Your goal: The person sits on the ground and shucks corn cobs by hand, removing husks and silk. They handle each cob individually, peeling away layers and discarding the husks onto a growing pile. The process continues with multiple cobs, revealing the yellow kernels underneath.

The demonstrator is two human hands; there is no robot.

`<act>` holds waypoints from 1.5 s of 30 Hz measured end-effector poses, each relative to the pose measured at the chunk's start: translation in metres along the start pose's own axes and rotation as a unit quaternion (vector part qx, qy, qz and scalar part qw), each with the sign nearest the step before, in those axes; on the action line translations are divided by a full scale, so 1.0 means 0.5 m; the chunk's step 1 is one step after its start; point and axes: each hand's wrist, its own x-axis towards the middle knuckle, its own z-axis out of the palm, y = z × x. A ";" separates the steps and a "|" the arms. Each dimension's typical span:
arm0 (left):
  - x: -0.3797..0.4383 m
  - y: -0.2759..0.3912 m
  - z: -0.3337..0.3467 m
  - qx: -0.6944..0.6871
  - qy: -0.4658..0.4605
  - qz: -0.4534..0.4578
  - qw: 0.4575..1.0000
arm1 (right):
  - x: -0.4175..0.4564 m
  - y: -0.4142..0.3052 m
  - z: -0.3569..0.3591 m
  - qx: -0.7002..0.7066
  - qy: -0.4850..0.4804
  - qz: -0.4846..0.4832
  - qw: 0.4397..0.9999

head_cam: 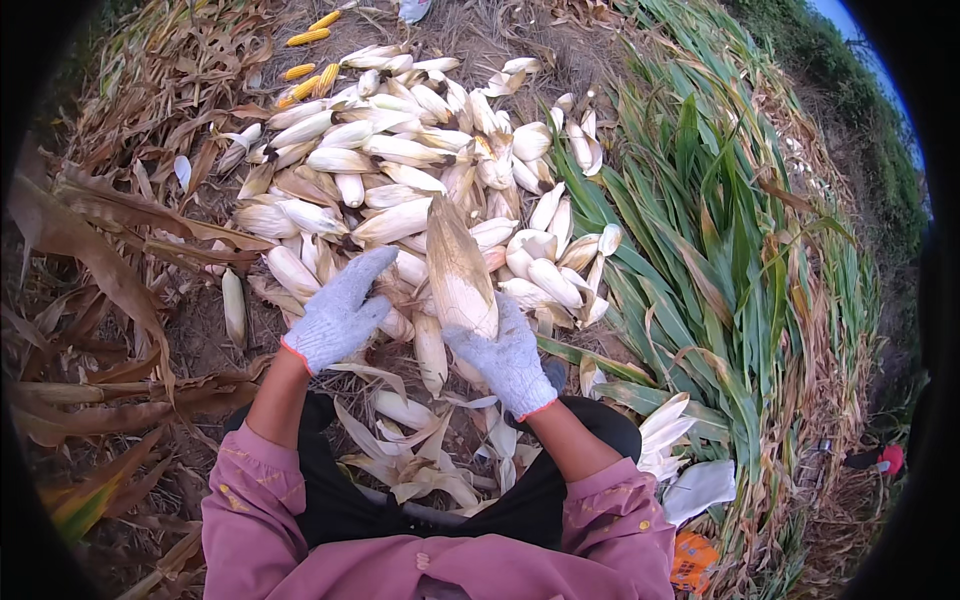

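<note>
An ear of corn in its dry husk (463, 277) stands tilted up in my right hand (504, 352), which grips it near the base. Both hands wear pale knitted work gloves with orange cuff edges. My left hand (339, 309) is apart from that ear, fingers spread and empty, over the near left side of the heap. Before me lies a big pile of corn ears in pale husks (390, 154). Another husked ear (430, 352) lies just below and left of the held one. Pulled-off husks (420, 472) cover the ground between my legs.
Several bare yellow cobs (304, 88) lie beyond the heap at upper left. Cut green corn stalks (697, 247) spread along the right; dry brown leaves (112, 247) fill the left. A white bag (699, 491) and an orange printed bag (693, 562) lie at lower right.
</note>
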 end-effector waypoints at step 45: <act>0.064 0.085 0.095 -0.646 0.162 -0.288 0.688 | 0.036 0.016 0.035 0.062 0.046 0.015 0.997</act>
